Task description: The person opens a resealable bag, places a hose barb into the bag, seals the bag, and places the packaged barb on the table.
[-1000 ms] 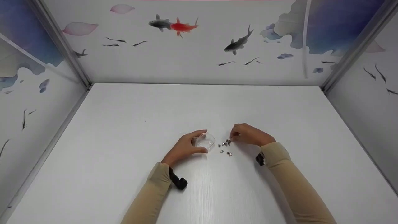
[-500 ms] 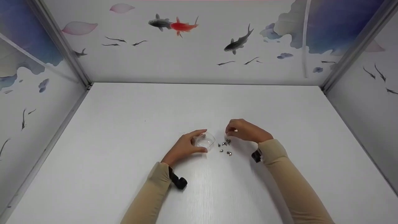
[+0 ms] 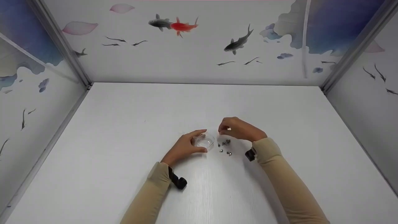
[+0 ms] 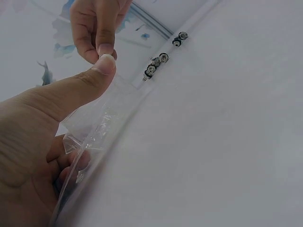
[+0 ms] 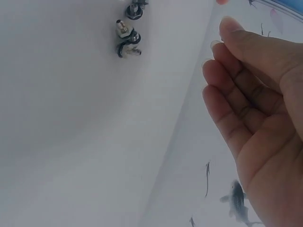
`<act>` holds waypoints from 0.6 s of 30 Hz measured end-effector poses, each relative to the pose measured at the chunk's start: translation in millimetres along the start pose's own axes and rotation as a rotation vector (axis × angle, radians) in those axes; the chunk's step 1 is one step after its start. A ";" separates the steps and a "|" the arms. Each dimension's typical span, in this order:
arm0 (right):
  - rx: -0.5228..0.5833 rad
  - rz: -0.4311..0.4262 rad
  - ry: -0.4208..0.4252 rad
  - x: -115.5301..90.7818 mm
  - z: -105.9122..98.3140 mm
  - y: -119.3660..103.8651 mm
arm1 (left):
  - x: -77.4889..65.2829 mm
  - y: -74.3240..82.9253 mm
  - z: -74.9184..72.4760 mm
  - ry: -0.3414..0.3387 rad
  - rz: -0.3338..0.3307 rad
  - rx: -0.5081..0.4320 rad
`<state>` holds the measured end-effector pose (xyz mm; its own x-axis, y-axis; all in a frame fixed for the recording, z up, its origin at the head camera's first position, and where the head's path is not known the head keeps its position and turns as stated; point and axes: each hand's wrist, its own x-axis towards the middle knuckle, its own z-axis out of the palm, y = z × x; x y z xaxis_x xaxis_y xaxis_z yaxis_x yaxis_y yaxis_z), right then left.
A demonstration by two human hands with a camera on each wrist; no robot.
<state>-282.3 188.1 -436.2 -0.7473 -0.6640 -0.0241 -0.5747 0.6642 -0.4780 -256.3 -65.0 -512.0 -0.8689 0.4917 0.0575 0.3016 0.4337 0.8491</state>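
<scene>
My left hand (image 3: pixel 182 147) holds a small clear plastic box (image 3: pixel 205 142) on the white table, thumb on the near side and fingers round the far side. Just to the right lie several small metal screws (image 3: pixel 226 142) with dark washers, in a loose cluster. Above and behind them is my right hand (image 3: pixel 241 128), its thumb and forefinger tips brought together. A tiny dark bit of a screw (image 5: pixel 222 39) shows between those tips in the right wrist view; the fingers hide the rest. The right hand is near the box but apart from it.
The white tabletop (image 3: pixel 124 124) spreads round both hands. Panels printed with fish and petals, such as the back wall (image 3: pixel 199 56), enclose it on three sides. A black wrist camera (image 3: pixel 179 183) sits on the left wrist.
My right hand has lifted away from the screw cluster and moved left and back, toward the box. My left hand and the box have stayed in place.
</scene>
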 end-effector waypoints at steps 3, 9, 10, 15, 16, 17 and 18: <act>-0.005 -0.018 -0.001 3.1 0.9 -4.1 | 0.9 -1.3 0.5 0.004 0.008 0.009; -0.012 -0.080 -0.006 9.2 4.0 -12.2 | 0.4 -1.1 0.6 0.005 0.012 0.015; -0.010 -0.088 -0.007 10.1 4.6 -13.4 | 0.4 -1.1 0.5 0.003 0.010 0.016; -0.002 -0.123 -0.010 14.1 7.6 -18.7 | 0.1 0.0 0.4 -0.002 0.010 0.008; 0.001 -0.126 -0.010 14.7 8.1 -19.9 | -0.1 0.0 0.4 -0.003 0.009 0.005; 0.001 -0.130 -0.010 15.3 8.6 -20.9 | -0.5 0.3 0.3 -0.003 0.010 0.001; 0.002 -0.129 -0.013 16.0 9.1 -21.9 | -1.0 0.3 0.3 -0.005 0.006 -0.003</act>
<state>-278.7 159.8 -434.1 -0.6628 -0.7483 0.0266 -0.6651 0.5720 -0.4800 -255.2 -65.1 -511.9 -0.8653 0.4977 0.0598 0.3054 0.4288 0.8502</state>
